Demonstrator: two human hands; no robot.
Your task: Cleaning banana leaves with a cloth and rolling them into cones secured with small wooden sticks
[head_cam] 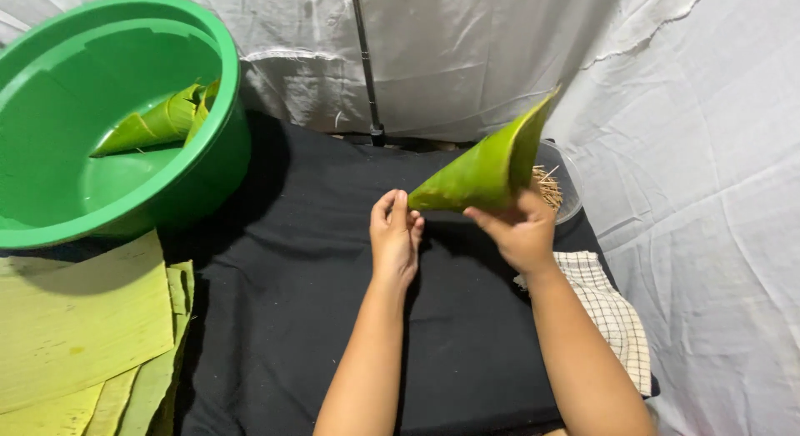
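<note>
Two hands were seen at work over a table covered in black cloth (pixel 292 319), enclosed at the back and right by white sheeting (pixel 708 152).

1. Black cloth: it carried every item listed below.
2. Green basin (pixel 50 194): it was set at the far left corner of the cloth. Finished leaf cones (pixel 154 123) were lying inside it; at least two could be made out, so part of the work was judged complete.
3. Flat leaf sheets (pixel 75 328): a stack was laid at the near left edge, uncut and unrolled. A good share of the work was therefore judged to remain.
4. Checked cloth (pixel 612 315): it was draped over the right edge.
5. Clear bowl (pixel 571 190): it was placed near the far right corner and held thin pale sticks (pixel 547 186).
6. Leaf cone (pixel 487 169): it was held above the middle of the cloth, tip toward the left, open mouth raised to the right. No stick was seen through it, so pinning was judged outstanding.
7. Right hand (pixel 521 232): it was closed on the wide end of the leaf cone from below.
8. Left hand (pixel 396 236): its fingers were drawn together narrowly at the cone's tip; whether the tip was pinched or merely touched could not be told.
</note>
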